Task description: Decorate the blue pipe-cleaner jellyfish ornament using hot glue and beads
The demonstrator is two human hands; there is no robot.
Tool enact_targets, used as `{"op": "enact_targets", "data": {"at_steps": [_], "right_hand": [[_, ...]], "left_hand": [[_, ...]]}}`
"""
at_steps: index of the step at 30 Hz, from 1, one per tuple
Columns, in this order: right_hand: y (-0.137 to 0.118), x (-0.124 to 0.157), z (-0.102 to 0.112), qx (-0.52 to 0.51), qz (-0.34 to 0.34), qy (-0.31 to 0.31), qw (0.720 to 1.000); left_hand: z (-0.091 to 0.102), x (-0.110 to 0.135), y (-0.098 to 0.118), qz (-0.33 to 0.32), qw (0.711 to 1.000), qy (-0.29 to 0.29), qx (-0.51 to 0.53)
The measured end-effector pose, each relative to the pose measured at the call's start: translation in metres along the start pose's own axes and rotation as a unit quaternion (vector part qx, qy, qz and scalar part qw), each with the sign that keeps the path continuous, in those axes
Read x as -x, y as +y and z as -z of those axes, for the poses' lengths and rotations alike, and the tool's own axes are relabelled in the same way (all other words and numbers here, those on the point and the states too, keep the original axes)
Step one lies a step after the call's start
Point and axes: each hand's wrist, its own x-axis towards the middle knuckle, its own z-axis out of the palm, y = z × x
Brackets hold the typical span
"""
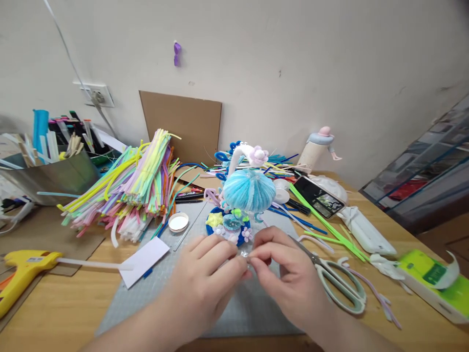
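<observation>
Left hand and right hand pinch 1 small clear piece.
The 2 hands meet fingertip to fingertip, each grip pressed onto the piece, held just above the grey mat on the counter. A blue fuzzy figure stands just behind the hands, and scissors lie beside the right hand.

left hand, right hand, fingertips pinched together
</observation>
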Motion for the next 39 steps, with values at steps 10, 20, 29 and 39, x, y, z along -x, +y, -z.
{"op": "enact_targets", "data": {"at_steps": [10,20,29,39], "right_hand": [[0.02,0.014,0.006,0.101,0.253,-0.039,0.961],[0.016,0.012,-0.005,0.112,0.251,-0.038,0.961],[0.0,0.012,-0.004,0.092,0.034,-0.026,0.995],[0.008,0.009,-0.001,-0.11,-0.094,-0.081,0.986]], "left_hand": [[0.002,0.01,0.0,0.095,0.983,0.013,0.156],[0.009,-0.001,0.005,0.247,0.918,-0.129,0.283],[0.0,0.003,0.009,0.244,0.912,-0.065,0.322],[-0.003,0.006,0.0,0.167,0.911,-0.07,0.371]]}}
